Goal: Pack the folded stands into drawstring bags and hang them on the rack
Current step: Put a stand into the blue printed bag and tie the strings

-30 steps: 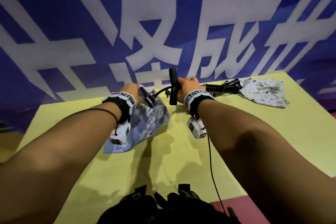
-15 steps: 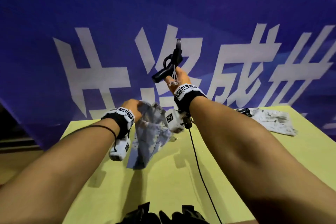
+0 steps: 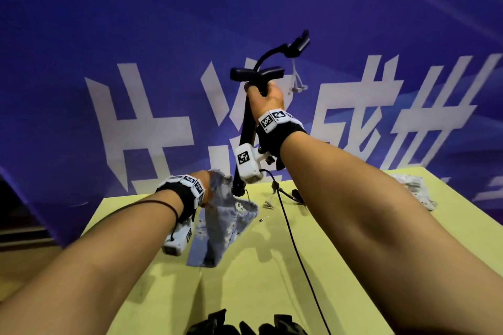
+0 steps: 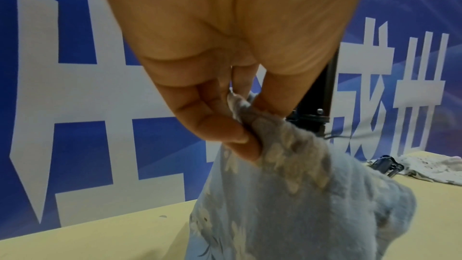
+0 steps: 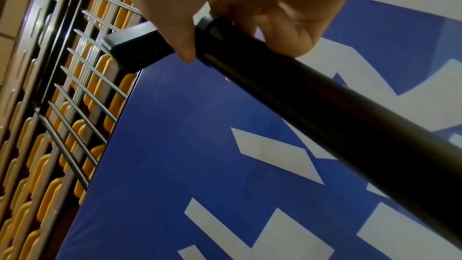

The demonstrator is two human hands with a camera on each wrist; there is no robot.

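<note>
My right hand [image 3: 262, 95] grips a black folded stand [image 3: 246, 128] near its top and holds it upright in the air. In the right wrist view the right hand [image 5: 237, 27] curls round the stand's black tube [image 5: 325, 106]. The stand's lower end hangs at the mouth of a blue flowered drawstring bag [image 3: 226, 223]. My left hand [image 3: 204, 185] pinches the bag's rim and holds it up off the yellow table [image 3: 353, 266]. In the left wrist view the left hand [image 4: 247, 124] pinches the bag's cloth [image 4: 287, 195], and the stand's black foot [image 4: 315, 104] shows just behind it.
A white patterned bag [image 3: 413, 190] lies at the table's far right, with a black stand's end [image 4: 385, 163] sticking out of it. Small metal parts [image 3: 268, 205] and a black cable [image 3: 294, 247] lie on the table. A blue banner [image 3: 109, 35] rises right behind the table.
My right hand has lifted the stand off the table and turned it upright over the bag. My left hand has raised the bag's rim. The head view has tilted upward.
</note>
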